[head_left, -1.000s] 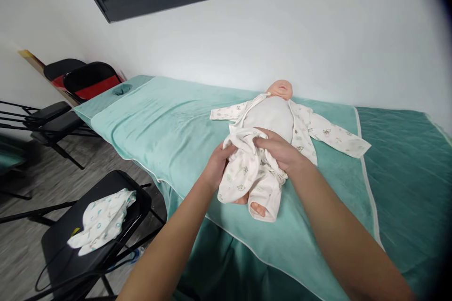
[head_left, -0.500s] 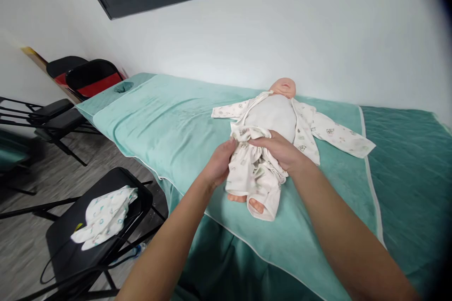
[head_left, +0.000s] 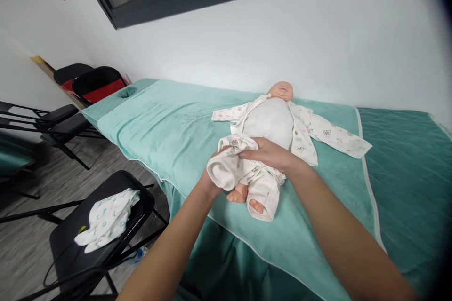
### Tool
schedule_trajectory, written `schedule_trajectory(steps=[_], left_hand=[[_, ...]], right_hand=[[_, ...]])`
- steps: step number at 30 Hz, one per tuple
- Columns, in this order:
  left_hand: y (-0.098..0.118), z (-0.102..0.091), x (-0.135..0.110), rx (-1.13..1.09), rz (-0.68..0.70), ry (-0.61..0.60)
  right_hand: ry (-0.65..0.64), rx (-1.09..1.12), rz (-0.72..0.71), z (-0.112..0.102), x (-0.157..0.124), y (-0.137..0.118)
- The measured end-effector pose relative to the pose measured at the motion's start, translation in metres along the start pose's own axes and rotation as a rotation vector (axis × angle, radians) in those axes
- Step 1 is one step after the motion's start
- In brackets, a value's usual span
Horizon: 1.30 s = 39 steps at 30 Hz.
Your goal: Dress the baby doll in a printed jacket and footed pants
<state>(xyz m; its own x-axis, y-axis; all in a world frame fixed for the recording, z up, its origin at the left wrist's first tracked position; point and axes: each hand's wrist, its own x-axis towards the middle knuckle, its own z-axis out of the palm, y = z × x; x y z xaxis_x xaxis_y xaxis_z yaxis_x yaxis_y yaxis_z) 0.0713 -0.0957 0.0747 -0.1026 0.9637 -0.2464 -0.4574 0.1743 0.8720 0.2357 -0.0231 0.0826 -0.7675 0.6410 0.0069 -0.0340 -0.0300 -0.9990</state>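
A baby doll [head_left: 268, 120] lies on its back on the teal-covered bed, its head toward the wall. An open printed jacket [head_left: 305, 127] is on it, sleeves spread to both sides. Patterned baby pants [head_left: 263, 188] cover its lower legs, with both feet showing at the cuffs. My left hand [head_left: 213, 178] is closed on the pants' left-side leg, which is lifted and folded up off the doll's foot [head_left: 238, 194]; its fingers are mostly behind the cloth. My right hand [head_left: 270, 153] pinches the bunched waist of the pants over the doll's lower belly.
A black folding chair [head_left: 67, 240] stands at the lower left with a white printed cloth [head_left: 109, 218] on its seat. More folding chairs [head_left: 99, 84] are at the far left. A white wall [head_left: 318, 42] and dark window frame [head_left: 158, 4] run behind the bed [head_left: 169, 117].
My left hand has moved down and behind the pant leg, lifting it away from the doll's foot, which is now bare to the ankle. My right hand keeps its grip on the waist.
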Motion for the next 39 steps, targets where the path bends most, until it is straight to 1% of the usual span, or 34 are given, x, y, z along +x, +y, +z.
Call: schedule_trajectory(steps=[3, 5, 7, 9, 11, 13, 16, 19, 22, 27, 29, 31, 33, 35, 39], left_hand=[[0.000, -0.003, -0.035, -0.024, -0.068, -0.046], [0.000, 0.001, -0.062, 0.003, -0.070, -0.055], [-0.003, 0.008, -0.087, 0.016, -0.030, -0.002], [-0.011, 0.017, -0.107, -0.050, -0.034, 0.060], [-0.024, 0.021, -0.120, -0.135, -0.044, 0.136], [-0.041, 0.018, -0.126, -0.165, -0.048, 0.228], [-0.063, 0.000, -0.125, -0.154, -0.067, 0.331], [-0.072, -0.020, -0.117, -0.133, -0.069, 0.368], [-0.070, -0.030, -0.105, -0.045, -0.071, 0.337], [-0.061, -0.035, -0.092, 0.240, -0.087, 0.302], [-0.056, -0.035, -0.090, 0.242, -0.116, 0.255], [-0.050, -0.033, -0.088, 0.170, -0.124, 0.182], [-0.043, -0.030, -0.086, 0.073, -0.104, 0.094], [-0.038, -0.025, -0.083, 0.003, -0.094, 0.015], [-0.036, -0.021, -0.073, -0.033, -0.121, -0.055]], right_hand=[[-0.006, -0.149, 0.017, 0.001, 0.002, 0.000], [-0.001, -0.306, 0.041, 0.002, 0.003, 0.000], [-0.014, -0.443, 0.059, 0.002, 0.003, -0.001], [-0.071, -0.509, 0.086, 0.002, 0.003, -0.001], [-0.130, -0.529, 0.123, 0.002, 0.002, -0.001], [-0.158, -0.563, 0.141, 0.003, 0.001, -0.001], [-0.169, -0.665, 0.141, 0.008, 0.001, 0.000], [-0.116, -0.794, 0.154, 0.015, 0.001, 0.000], [-0.016, -0.946, 0.195, 0.021, 0.000, -0.002], [0.083, -1.144, 0.221, 0.026, -0.006, -0.004], [0.114, -1.211, 0.221, 0.026, -0.008, -0.004], [0.125, -1.251, 0.211, 0.024, -0.009, -0.004], [0.104, -1.223, 0.187, 0.020, -0.009, -0.005], [0.088, -1.132, 0.167, 0.015, -0.009, -0.007], [0.113, -0.907, 0.130, 0.006, -0.010, -0.006]])
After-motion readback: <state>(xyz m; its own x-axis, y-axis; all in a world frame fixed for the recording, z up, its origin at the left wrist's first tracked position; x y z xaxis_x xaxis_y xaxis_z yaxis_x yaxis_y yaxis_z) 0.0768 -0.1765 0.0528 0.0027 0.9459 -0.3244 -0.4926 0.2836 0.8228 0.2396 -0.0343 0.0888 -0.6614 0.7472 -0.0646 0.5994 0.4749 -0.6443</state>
